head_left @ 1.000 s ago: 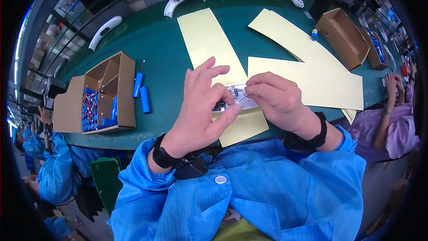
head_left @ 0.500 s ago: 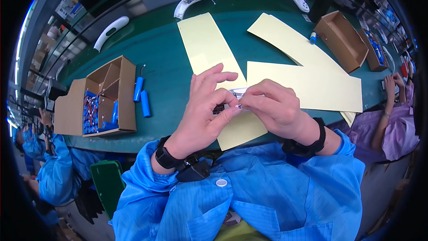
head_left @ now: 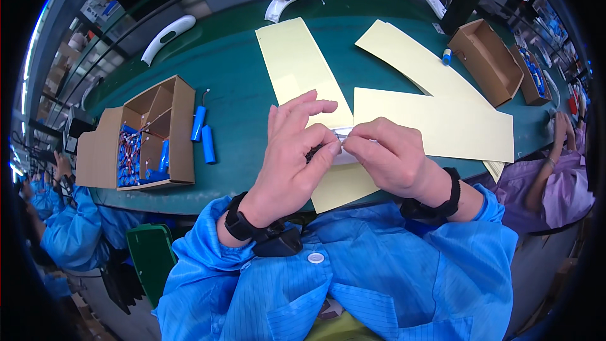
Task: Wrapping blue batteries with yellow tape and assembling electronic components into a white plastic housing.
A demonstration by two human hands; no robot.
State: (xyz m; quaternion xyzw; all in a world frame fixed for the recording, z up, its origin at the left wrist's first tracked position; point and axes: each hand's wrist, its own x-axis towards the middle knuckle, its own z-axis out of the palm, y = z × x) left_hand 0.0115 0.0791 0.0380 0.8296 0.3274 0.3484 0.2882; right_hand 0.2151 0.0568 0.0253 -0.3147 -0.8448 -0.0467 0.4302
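Observation:
My left hand (head_left: 291,159) and my right hand (head_left: 392,153) meet fingertip to fingertip over the near end of the pale yellow sheets (head_left: 303,66). Thumb and forefinger are pinched together on each hand. What lies between the fingertips is too small and too covered to name. Three fingers of the left hand are raised and spread. Beneath the hands is a white, smooth part (head_left: 344,158), mostly hidden by them. Something dark shows inside the curl of the left forefinger.
At left, a divided cardboard box (head_left: 184,129) holds blue cylindrical batteries with wires; two batteries (head_left: 208,145) lie beside it. More yellow sheets (head_left: 435,117) spread rightward, toward an open carton (head_left: 486,60). White curved shells (head_left: 169,36) line the back. Co-workers sit on both sides.
The whole view has shifted slightly, so the table's things sit a little further right. Both hands keep their pinch, with the fingertips slightly moved; the small bit between them shows less.

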